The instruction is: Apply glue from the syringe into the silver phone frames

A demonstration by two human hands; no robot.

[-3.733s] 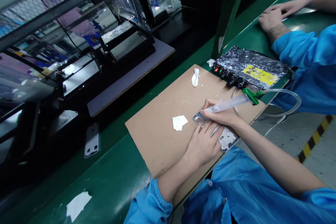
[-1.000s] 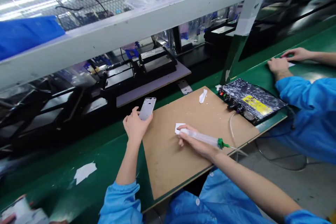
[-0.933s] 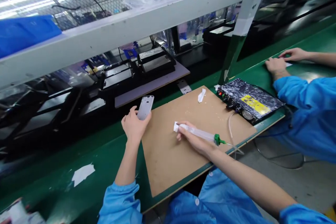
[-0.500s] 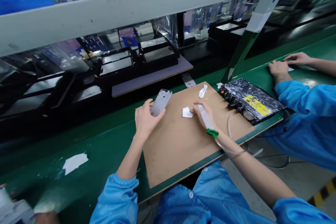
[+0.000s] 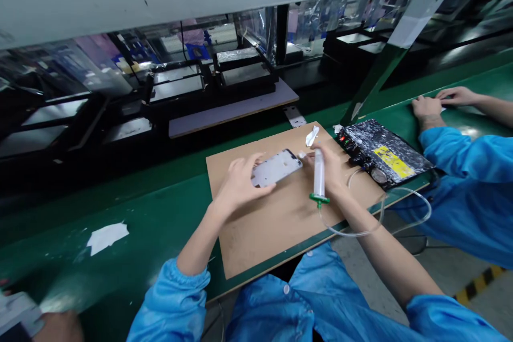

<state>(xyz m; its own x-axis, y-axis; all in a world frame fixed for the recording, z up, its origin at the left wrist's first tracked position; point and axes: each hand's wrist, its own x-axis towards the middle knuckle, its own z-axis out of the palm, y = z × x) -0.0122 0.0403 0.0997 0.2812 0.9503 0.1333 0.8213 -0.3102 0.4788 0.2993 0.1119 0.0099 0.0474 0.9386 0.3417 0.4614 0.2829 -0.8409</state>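
Note:
My left hand point(image 5: 237, 184) grips a silver-grey phone housing point(image 5: 276, 167) by its near end, with the flat face tilted up above the brown board point(image 5: 264, 240). Held in my right hand point(image 5: 331, 166) is a clear dispensing syringe point(image 5: 319, 173) with a green cap at its lower end, from which a thin clear tube point(image 5: 348, 234) loops off to the right. At my right fingertips, close to the far end of the housing, shows a small white piece of paper point(image 5: 302, 155). Another crumpled white paper point(image 5: 311, 135) lies on the board just beyond.
A black, paint-speckled control box point(image 5: 385, 152) stands right of the board. Beyond it are a co-worker's hands point(image 5: 441, 104). A white scrap point(image 5: 107, 238) lies on the green bench at left. Black trays point(image 5: 240, 72) and a grey shelf board point(image 5: 236, 109) stand behind; a slanted post point(image 5: 377, 83) rises at right.
My left hand has moved right, bringing the phone housing lower and flatter over the board. The white paper has left its spot on the board and is at my right fingertips; the syringe stands more upright.

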